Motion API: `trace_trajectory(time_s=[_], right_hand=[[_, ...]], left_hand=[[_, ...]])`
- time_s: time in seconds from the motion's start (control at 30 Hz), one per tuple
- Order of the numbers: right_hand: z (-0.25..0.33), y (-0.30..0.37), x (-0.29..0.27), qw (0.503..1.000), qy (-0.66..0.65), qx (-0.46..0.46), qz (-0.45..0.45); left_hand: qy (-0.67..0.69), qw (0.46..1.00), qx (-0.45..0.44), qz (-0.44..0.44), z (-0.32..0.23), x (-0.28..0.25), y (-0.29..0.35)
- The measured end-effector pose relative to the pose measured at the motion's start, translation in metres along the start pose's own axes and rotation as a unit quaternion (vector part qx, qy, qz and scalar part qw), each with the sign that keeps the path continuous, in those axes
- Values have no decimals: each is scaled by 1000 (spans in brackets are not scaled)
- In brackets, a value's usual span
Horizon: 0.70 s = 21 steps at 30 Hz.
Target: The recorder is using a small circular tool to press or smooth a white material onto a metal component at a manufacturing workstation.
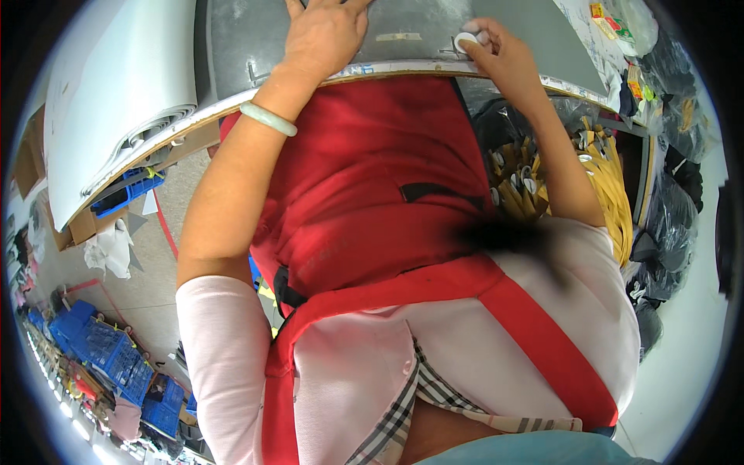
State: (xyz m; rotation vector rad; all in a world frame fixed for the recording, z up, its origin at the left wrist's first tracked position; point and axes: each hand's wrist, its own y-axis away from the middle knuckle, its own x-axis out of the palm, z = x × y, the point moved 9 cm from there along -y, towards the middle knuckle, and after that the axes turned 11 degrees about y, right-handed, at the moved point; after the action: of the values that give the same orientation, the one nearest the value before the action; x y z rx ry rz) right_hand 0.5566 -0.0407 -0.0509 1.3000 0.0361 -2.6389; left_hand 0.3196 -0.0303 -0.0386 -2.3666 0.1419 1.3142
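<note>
My left hand [329, 35] lies flat on a dark grey sheet [256, 31] on the worktable, with its fingers apart and partly cut off by the top edge of the picture. Below that wrist sits a pale bangle. Between thumb and fingers, my right hand [508, 62] pinches a small white round disc [466, 42] against the sheet near the table's front edge. Short dark corner marks show beside the disc and near my left wrist. A pale strip [397, 36] lies on the sheet between both hands.
A thick roll of white sheet material [124, 93] rests on the table at the left. Bundled yellow strips [604, 170] hang below the table at right, by dark plastic bags [670, 240]. Blue crates [105, 349] stand on the floor at lower left. My red apron [372, 170] meets the table edge.
</note>
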Motion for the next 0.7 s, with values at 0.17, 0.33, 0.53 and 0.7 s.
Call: trace_trajectory(time_s=[0.17, 0.33, 0.53, 0.7], right_hand=[[5, -3, 4, 998, 42, -43, -22], [-13, -20, 7, 982, 44, 30, 183], [-6, -119, -23, 999, -11, -14, -35], [25, -169, -25, 964, 125, -188, -144]], left_hand=[[4, 1000, -3, -4, 1, -2, 0], [8, 1000, 4, -5, 7, 5, 2], [-24, 997, 41, -55, 8, 5, 3], [-16, 998, 35, -44, 8, 8, 4]])
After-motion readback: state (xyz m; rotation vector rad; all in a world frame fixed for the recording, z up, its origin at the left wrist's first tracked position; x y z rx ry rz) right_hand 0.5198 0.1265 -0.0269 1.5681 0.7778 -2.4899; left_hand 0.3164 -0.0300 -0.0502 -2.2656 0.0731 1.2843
